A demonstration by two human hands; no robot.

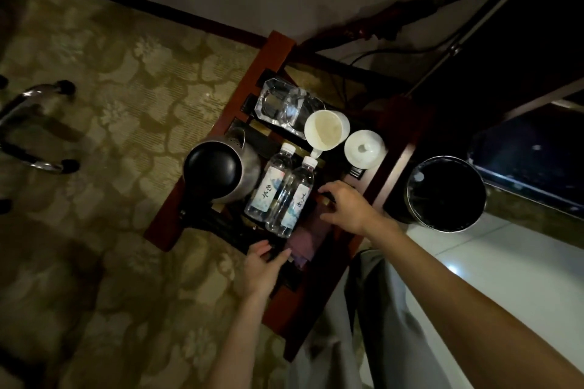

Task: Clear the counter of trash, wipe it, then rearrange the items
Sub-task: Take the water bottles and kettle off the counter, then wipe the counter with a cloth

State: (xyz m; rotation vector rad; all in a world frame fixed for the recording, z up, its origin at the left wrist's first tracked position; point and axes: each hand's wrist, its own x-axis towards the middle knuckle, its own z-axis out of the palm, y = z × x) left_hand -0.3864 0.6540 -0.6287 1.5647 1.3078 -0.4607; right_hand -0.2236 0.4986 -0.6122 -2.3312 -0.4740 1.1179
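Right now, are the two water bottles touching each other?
Touching. The head view shows the left water bottle and the right water bottle standing pressed side by side on the dark tray, with no gap visible between their bodies.

Two bare forearms in view, no sleeves visible, no watch, rings or bracelets seen. Left hand (pixel 259 268) and right hand (pixel 344 207) bare, no gloves. Nails short, unpainted so far as dim light shows. Light grey garment (pixel 373 319) below arms, loose cloth with soft folds; type unclear.
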